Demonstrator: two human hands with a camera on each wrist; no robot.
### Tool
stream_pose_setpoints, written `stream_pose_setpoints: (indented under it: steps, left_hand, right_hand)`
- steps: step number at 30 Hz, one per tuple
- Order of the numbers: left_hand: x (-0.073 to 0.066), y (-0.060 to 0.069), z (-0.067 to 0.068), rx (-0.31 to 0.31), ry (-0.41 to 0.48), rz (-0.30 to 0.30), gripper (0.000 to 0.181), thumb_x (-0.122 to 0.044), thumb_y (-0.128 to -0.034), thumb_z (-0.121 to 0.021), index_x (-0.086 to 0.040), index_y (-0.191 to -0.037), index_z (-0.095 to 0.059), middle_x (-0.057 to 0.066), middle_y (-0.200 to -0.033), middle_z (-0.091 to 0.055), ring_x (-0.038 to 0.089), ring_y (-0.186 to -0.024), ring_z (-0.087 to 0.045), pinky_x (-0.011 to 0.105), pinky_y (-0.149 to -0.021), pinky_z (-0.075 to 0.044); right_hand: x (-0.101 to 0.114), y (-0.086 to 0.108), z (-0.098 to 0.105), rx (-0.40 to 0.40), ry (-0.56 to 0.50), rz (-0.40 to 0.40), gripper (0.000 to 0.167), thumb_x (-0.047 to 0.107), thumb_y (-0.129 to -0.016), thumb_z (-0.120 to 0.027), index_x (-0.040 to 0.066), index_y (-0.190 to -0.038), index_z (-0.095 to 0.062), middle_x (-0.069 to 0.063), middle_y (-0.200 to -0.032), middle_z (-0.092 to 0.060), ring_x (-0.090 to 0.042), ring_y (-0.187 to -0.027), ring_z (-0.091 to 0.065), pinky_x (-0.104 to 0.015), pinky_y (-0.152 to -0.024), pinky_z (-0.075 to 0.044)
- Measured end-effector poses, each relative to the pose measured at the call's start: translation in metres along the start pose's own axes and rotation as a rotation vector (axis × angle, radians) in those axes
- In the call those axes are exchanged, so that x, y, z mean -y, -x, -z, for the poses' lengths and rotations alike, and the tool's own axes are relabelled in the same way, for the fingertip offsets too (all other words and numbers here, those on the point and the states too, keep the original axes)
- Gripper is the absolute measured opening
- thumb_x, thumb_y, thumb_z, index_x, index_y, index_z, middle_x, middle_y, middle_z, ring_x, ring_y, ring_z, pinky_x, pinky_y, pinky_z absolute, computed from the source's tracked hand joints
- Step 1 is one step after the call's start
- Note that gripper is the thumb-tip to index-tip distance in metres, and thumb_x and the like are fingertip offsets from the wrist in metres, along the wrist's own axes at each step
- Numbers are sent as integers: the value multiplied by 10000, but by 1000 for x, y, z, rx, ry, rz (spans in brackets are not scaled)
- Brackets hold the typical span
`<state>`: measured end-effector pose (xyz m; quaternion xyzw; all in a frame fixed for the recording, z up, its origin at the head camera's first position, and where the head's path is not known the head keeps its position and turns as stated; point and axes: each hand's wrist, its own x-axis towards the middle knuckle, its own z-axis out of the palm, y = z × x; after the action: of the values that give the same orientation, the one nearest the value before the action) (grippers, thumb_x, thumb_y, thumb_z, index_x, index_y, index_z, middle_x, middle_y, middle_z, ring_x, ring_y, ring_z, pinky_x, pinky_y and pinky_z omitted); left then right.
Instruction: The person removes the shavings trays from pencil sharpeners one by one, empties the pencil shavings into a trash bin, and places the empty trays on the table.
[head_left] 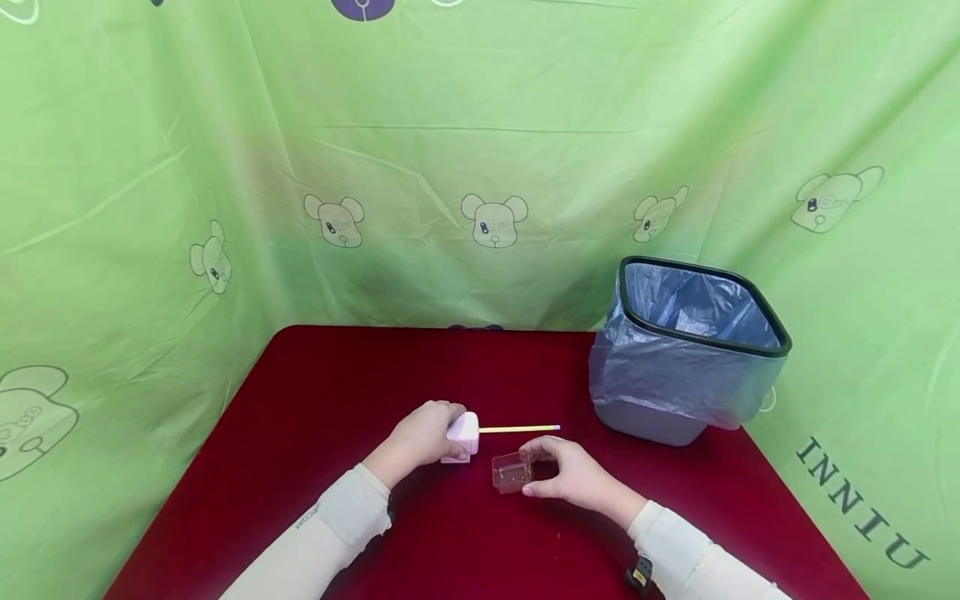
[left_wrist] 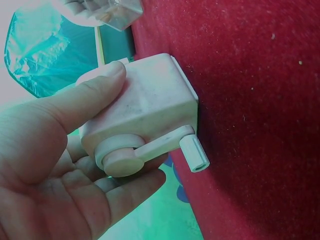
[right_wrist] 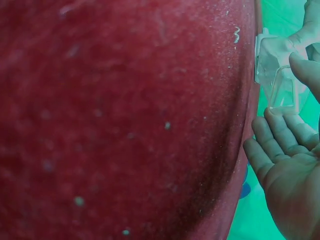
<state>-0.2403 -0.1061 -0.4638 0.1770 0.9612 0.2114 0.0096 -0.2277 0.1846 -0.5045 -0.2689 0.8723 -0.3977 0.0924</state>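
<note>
My left hand grips a pale pink pencil sharpener, with the thumb on one face and the fingers around the other side. Its crank handle shows in the left wrist view. A yellow pencil extends rightward from beside the sharpener; whether its tip sits inside is hidden. To the right, my right hand holds a small clear plastic box between thumb and fingertips. The box, apart from the sharpener, also shows in the right wrist view, with the thumb above it and fingertips at its lower edge.
A grey bin with a black rim and bluish plastic liner stands at the table's back right. Dark red cloth covers the table. Green printed curtains hang around the back and sides. Small specks lie on the cloth.
</note>
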Motion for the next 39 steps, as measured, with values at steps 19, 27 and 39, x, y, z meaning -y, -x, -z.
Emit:
stream_pose_setpoints:
  steps: [19, 27, 39]
  left_hand:
    - [2, -1, 0, -11, -3, -17, 688, -280, -743, -935, -39, -1325, -657, 105, -1211, -707, 219, -1001, -641, 402, -930, -553]
    - [3, -1, -1, -10, -25, -23, 678, -275, -754, -928, -39, -1329, -657, 110, -1219, -706, 222, -1014, -648, 401, -938, -552]
    - [3, -2, -1, -11, -31, -36, 671, -280, -743, -935, -50, -1311, -664, 95, -1131, -711, 204, -937, -631, 375, -874, -556]
  right_hand:
    - [0, -1, -2, -24, 158, 61, 543, 348, -789, -884, 142, -1243, -667, 106, -1116, -672, -127, -1065, -637, -371, -950, -536]
    - [0, 0, 0, -33, 217, 80, 529, 330, -781, -889, 142, -1227, -677, 100, -1091, -666, -133, -1042, -639, -358, -931, -537]
    - [-1, 0, 3, -43, 301, 118, 502, 323, -767, -894, 133, -1185, -691, 67, -1095, -681, -143, -1051, -648, -369, -939, -535]
